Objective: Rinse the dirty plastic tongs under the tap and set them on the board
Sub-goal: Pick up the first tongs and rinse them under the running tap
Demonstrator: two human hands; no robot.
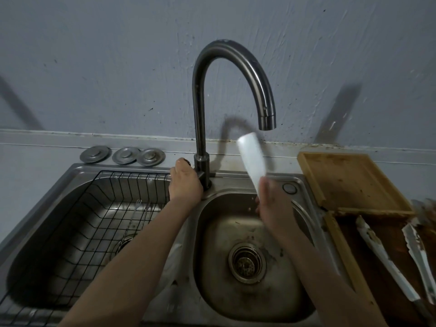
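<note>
Tongs of white plastic stand in my right hand, fingers wrapped round their lower end, tips raised just beneath and left of the tap spout, over the back rim of the small right basin. Both hand and tongs are motion-blurred, and no stream of water can be made out. My left hand is closed around the lever at the tap's base, on the sink deck between the two basins. A black wire rack fills the larger left basin, with a thin metal utensil lying in it (too dim to identify). Three round metal drain covers sit in a row on the counter behind the sink's back-left corner. At the counter's right edge lies a pale wooden board, touching a darker tray nearer me that holds two more soiled tongs. No readable writing or brand shows anywhere.
</note>
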